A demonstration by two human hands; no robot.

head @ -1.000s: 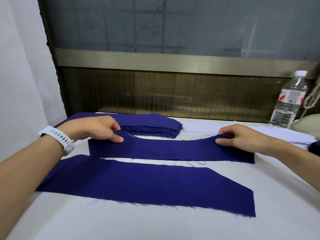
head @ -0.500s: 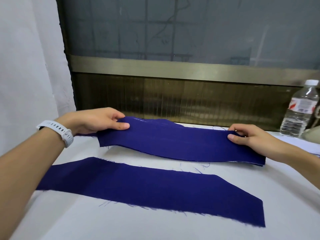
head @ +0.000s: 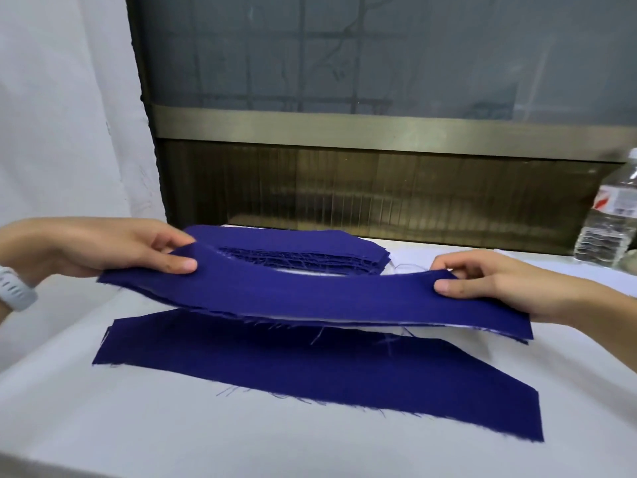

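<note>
No text, brand or number can be read. The clear plastic water bottle at the white table's far right edge bears a red-and-white label, its print too blurred.

A long dark-blue fabric strip with frayed edges and one slanted end lies flat on the white cloth-covered table. Farther back on the table sits a stack of similar dark-blue cut fabric pieces. A clear plastic water bottle with a red-and-white label stands upright at the far right. Behind them are a ribbed brass-coloured metal panel, a dark window pane and a white wall.
</note>
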